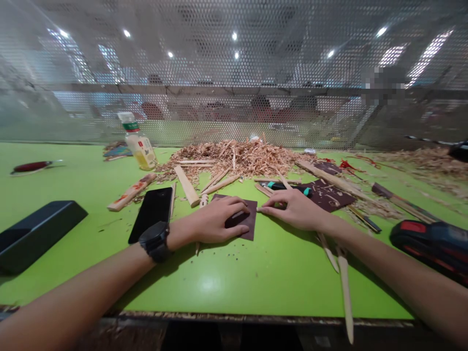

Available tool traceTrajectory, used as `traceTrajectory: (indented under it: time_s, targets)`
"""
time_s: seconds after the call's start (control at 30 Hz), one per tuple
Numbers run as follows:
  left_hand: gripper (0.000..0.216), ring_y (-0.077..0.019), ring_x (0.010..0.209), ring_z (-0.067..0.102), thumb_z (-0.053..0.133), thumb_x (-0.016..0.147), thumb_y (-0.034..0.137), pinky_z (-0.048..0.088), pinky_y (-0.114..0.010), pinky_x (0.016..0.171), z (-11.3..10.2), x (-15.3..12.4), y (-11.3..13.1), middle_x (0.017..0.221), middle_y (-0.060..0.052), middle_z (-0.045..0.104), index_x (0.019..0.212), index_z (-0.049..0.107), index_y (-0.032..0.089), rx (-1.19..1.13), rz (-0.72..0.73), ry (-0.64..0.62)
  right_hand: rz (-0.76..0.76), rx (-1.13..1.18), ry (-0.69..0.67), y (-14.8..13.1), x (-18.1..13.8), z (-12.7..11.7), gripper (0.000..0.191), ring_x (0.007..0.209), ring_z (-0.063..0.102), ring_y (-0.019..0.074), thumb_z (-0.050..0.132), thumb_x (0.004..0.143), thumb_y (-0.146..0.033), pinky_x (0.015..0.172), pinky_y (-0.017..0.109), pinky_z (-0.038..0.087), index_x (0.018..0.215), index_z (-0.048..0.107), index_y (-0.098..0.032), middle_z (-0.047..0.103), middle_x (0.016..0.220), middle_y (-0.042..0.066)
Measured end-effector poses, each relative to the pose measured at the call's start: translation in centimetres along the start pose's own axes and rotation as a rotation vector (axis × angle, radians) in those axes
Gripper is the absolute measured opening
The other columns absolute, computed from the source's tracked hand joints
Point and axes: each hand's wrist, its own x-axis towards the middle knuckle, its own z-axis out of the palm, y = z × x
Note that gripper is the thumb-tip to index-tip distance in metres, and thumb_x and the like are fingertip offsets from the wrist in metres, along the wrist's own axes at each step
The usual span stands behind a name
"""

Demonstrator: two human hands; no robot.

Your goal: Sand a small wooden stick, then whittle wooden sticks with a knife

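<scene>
My left hand (215,219), with a black watch (155,241) on its wrist, lies with its fingers spread on a dark brown sheet (250,230) that looks like sandpaper. Just right of that sheet, my right hand (298,210) pinches the end of a small pale wooden piece (259,209) between thumb and fingers. Most of this piece is hidden. Behind the right hand lies a utility knife (280,185) with turquoise parts. Carved wooden sticks (345,292) poke out under the right forearm, one reaching past the table's front edge. Another carved piece (204,200) is partly covered by the left hand.
Wood shavings (237,158) are heaped at the back of the green table (219,292), before a perforated screen (234,112). A phone (151,214), a bottle (140,148) and a dark block (36,234) stand or lie leftward. More sandpaper (332,196) and a power tool (431,248) are rightward.
</scene>
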Motion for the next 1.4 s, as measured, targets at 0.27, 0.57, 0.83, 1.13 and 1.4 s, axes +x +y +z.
traceTrajectory:
  time_s: [0.27,0.57,0.83,1.13,1.4]
  targets:
    - [0.043,-0.0326,0.121,0.066,0.061,0.102,0.053,0.052,-0.045,0.104,-0.1,-0.1,0.1,0.134,-0.016,0.068,0.128,0.067,0.019,-0.028,0.023,0.003,-0.099,0.111,-0.127,-1.7,-0.6,0.6,0.033,0.087,0.070,0.0210,0.069,0.100,-0.051,0.077,0.034,0.052,0.098,0.086,-0.024,0.082,0.097,0.006]
    - [0.049,-0.0340,0.123,0.064,0.058,0.102,0.054,0.050,-0.048,0.106,-0.3,-0.2,0.3,0.138,-0.017,0.067,0.133,0.066,0.017,-0.002,0.010,-0.005,-0.061,-0.030,-0.021,-0.7,-0.3,0.0,0.030,0.089,0.072,0.0231,0.066,0.102,-0.046,0.083,0.038,0.052,0.100,0.087,-0.025,0.083,0.099,0.006]
    - [0.046,-0.0335,0.127,0.063,0.059,0.103,0.054,0.049,-0.048,0.109,-0.1,0.0,0.2,0.143,-0.016,0.065,0.132,0.066,0.019,-0.021,0.019,-0.013,-0.025,-0.004,-0.019,-0.7,-0.2,0.2,0.036,0.087,0.072,0.0231,0.065,0.102,-0.052,0.082,0.037,0.053,0.101,0.087,-0.024,0.084,0.099,0.007]
    - [0.049,-0.0325,0.123,0.065,0.067,0.098,0.057,0.051,-0.045,0.104,-0.2,0.0,0.2,0.139,-0.017,0.067,0.129,0.066,0.018,-0.061,0.032,-0.005,-0.041,0.015,-0.048,-0.9,-0.3,0.0,0.035,0.086,0.072,0.0223,0.066,0.101,-0.053,0.078,0.036,0.052,0.100,0.087,-0.024,0.083,0.099,0.006]
    - [0.070,-0.0335,0.120,0.064,0.071,0.089,0.073,0.051,-0.045,0.100,0.0,-0.1,0.1,0.135,-0.015,0.067,0.134,0.063,0.020,-0.037,-0.049,0.023,-0.021,-0.035,-0.028,-0.4,-0.2,-0.1,0.033,0.087,0.072,0.0232,0.067,0.100,-0.053,0.081,0.038,0.053,0.099,0.087,-0.026,0.083,0.099,0.005]
